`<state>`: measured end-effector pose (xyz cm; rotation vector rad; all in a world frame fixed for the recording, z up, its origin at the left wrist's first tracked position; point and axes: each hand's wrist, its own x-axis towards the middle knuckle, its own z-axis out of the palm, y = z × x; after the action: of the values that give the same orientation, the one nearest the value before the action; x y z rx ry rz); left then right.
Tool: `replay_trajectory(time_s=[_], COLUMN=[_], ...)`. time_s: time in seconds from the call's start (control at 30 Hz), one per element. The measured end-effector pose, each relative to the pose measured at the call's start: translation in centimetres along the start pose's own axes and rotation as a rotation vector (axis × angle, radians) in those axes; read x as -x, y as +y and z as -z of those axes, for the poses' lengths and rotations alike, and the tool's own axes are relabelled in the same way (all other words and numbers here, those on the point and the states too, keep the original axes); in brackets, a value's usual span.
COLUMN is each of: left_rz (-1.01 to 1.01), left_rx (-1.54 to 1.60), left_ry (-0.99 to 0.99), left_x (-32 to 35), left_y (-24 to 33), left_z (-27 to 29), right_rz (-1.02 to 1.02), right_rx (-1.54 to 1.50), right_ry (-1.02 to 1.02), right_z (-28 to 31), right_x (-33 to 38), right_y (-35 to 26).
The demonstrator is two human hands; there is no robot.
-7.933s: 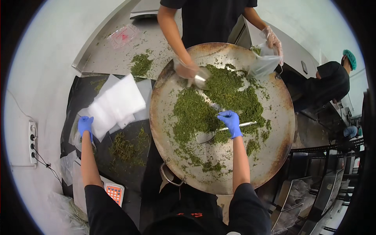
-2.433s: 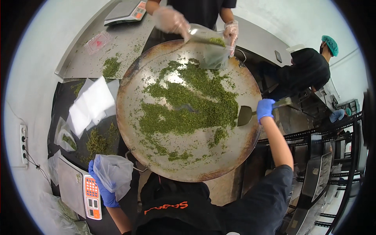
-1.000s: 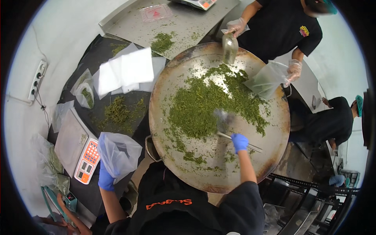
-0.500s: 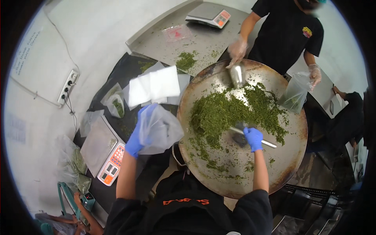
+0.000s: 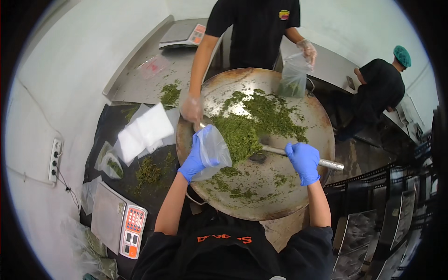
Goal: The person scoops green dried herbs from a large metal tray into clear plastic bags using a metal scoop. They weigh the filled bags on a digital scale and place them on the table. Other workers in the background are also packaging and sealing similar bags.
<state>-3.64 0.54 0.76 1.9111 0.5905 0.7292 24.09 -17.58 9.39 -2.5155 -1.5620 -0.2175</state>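
My left hand [image 5: 198, 156], in a blue glove, grips a clear plastic bag [image 5: 215, 154] over the left side of a big round metal pan [image 5: 280, 205]. My right hand [image 5: 303, 163], also blue-gloved, is wrapped round the straight handle of a metal tool [image 5: 331, 164]. The tool's far end goes into a heap of chopped green leaves [image 5: 235, 135], which hides its head. Beside my left hand, a co-worker's gloved hand [image 5: 192, 109] holds a metal handle [image 5: 204, 124]; the rest of it is hidden behind my glove and bag.
The co-worker's other hand [image 5: 308, 51] holds a part-filled bag [image 5: 293, 77]. At left are white sheets [image 5: 147, 130], a filled bag [image 5: 111, 164] and a scale [image 5: 133, 226]. Another scale [image 5: 182, 35] stands at the back. Dark racks [image 5: 368, 233] stand at right; another person [image 5: 380, 91] is farther back.
My left hand has carried the bag over the pan's left edge. My right hand has pushed the tool leftward into the leaves. The co-worker's scooping hand has come close to my bag. The view has shifted.
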Motion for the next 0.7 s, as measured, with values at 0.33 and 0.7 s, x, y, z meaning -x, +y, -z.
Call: replay_trajectory(time_s=[0.33, 0.7], left_rz=[-0.05, -0.003], left_rx=[-0.063, 0.184], left_ry=[-0.266, -0.322], left_x=[-3.2, -2.3], left_y=[-1.6, -4.4], left_z=[-3.6, -9.1], right_rz=[0.187, 0.444], right_rx=[0.096, 0.59], right_ry=[-0.106, -0.121], right_z=[1.8, 2.7], right_x=[-1.3, -4.2], right_y=[-1.6, -7.0])
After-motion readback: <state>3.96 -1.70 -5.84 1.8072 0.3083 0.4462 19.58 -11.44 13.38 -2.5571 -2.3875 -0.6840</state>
